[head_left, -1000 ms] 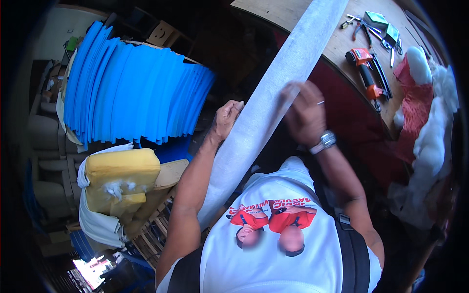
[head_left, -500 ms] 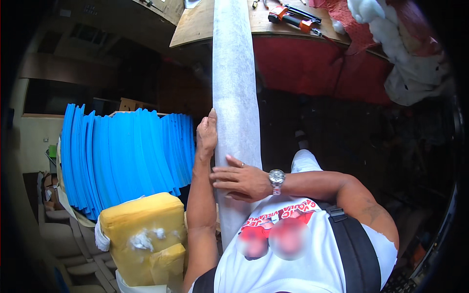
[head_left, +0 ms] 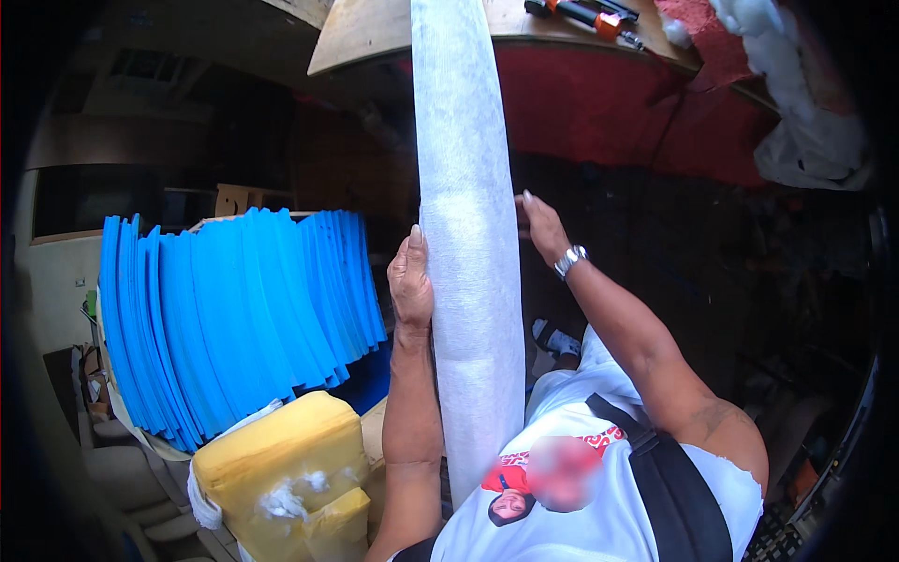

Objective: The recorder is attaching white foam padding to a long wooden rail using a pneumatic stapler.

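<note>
A long white roll-like piece (head_left: pixel 468 187) with a fibrous, fabric-like surface runs from my body up over the edge of the wooden table. Its far end lies beyond the frame's top. My left hand (head_left: pixel 410 286) is closed on its left edge, thumb up along the side, with the fingers partly hidden. On the opposite side, my right hand (head_left: pixel 543 225) is beside the right edge, thumb and fingers apart. Whether its fingertips touch the piece, I cannot tell.
The wooden table (head_left: pixel 365 37) ahead bears an orange and black air tool (head_left: pixel 590 19). Red fabric (head_left: pixel 707 42) and white stuffing (head_left: pixel 754 19) hang at the far right. Left of me stand stacked blue foam sheets (head_left: pixel 234 309) and a yellow block (head_left: pixel 281 459).
My right hand has left the top of the white piece and gone forward to its right edge. The left hand stays on the left edge; the table shows less.
</note>
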`<state>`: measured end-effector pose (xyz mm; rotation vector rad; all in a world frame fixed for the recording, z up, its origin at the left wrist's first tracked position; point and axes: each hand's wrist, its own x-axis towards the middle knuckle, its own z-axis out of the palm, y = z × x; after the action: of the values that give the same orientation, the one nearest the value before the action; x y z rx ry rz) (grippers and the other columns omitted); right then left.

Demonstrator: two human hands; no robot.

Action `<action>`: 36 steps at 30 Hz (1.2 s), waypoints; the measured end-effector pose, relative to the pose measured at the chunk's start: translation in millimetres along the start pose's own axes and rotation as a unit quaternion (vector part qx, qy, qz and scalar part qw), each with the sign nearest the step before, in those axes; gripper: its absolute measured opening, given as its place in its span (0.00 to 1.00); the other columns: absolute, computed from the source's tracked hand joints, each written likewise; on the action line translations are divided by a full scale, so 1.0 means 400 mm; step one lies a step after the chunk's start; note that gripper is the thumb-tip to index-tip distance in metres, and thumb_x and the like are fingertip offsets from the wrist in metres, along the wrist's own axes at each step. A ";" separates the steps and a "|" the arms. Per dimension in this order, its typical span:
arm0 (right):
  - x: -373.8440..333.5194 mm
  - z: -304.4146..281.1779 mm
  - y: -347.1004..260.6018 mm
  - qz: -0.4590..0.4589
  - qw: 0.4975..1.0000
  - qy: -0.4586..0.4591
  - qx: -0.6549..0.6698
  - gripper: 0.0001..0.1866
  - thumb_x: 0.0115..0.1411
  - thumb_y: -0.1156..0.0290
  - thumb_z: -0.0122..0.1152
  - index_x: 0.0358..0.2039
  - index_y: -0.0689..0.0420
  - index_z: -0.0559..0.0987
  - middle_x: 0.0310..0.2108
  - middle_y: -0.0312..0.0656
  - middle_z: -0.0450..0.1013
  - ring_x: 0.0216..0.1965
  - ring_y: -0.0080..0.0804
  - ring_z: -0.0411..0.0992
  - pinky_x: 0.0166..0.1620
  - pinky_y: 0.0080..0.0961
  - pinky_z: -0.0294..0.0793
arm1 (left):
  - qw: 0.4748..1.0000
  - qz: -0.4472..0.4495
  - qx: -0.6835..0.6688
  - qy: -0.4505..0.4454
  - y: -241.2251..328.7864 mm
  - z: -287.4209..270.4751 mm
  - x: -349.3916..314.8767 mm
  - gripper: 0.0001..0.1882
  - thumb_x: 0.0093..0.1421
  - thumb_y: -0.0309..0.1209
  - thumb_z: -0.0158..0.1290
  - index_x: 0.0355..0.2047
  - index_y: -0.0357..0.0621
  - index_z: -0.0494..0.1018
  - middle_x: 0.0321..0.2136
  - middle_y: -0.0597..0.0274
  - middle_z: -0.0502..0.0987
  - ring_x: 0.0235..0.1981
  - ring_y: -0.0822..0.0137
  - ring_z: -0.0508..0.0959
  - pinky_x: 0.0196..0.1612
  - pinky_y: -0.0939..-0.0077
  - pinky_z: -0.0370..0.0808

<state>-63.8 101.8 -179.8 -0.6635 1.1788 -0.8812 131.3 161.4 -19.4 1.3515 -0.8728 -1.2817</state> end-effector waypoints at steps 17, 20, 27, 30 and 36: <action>-0.115 0.152 -0.162 -0.183 0.973 -0.083 -0.110 0.47 0.72 0.38 0.23 0.71 0.72 0.42 0.68 0.73 0.49 0.70 0.59 0.52 0.71 0.43 0.53 | 0.997 0.043 -0.070 -0.015 -0.046 0.017 0.017 0.23 0.75 0.47 0.43 0.38 0.41 0.79 0.27 0.64 0.79 0.32 0.77 0.78 0.39 0.79 0.74; -0.241 0.208 -0.214 -0.250 0.923 -0.003 -0.294 0.49 0.72 0.41 0.32 0.71 0.74 0.34 0.72 0.73 0.28 0.75 0.63 0.28 0.75 0.46 0.36 | 0.995 0.023 -0.092 -0.009 -0.044 0.012 0.018 0.22 0.75 0.46 0.44 0.39 0.41 0.79 0.28 0.63 0.80 0.31 0.77 0.77 0.38 0.79 0.74; -0.105 0.149 -0.248 -0.327 0.919 -0.103 -0.197 0.49 0.70 0.36 0.30 0.74 0.64 0.34 0.75 0.60 0.26 0.77 0.53 0.25 0.75 0.44 0.34 | 0.993 0.020 -0.113 0.016 -0.037 0.010 0.010 0.21 0.75 0.43 0.45 0.34 0.40 0.79 0.26 0.68 0.78 0.27 0.80 0.73 0.32 0.82 0.71; -0.049 0.155 -0.279 -0.345 0.904 -0.080 -0.240 0.52 0.67 0.31 0.29 0.74 0.63 0.34 0.76 0.59 0.25 0.77 0.52 0.25 0.75 0.45 0.34 | 0.995 0.025 -0.096 0.009 -0.036 0.009 0.012 0.22 0.75 0.43 0.45 0.34 0.39 0.79 0.24 0.69 0.77 0.26 0.80 0.72 0.31 0.82 0.70; -0.168 0.173 -0.243 -0.431 0.799 -0.053 -0.417 0.54 0.66 0.31 0.38 0.75 0.59 0.37 0.76 0.59 0.29 0.76 0.55 0.26 0.74 0.51 0.35 | 0.992 0.018 -0.121 0.012 -0.035 0.010 0.008 0.21 0.75 0.42 0.45 0.38 0.39 0.79 0.28 0.66 0.79 0.30 0.78 0.75 0.34 0.81 0.74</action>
<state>-28.8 109.3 -47.7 -2.0670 1.1240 -1.0082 125.7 160.5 -33.1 1.1517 -0.6981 -1.2955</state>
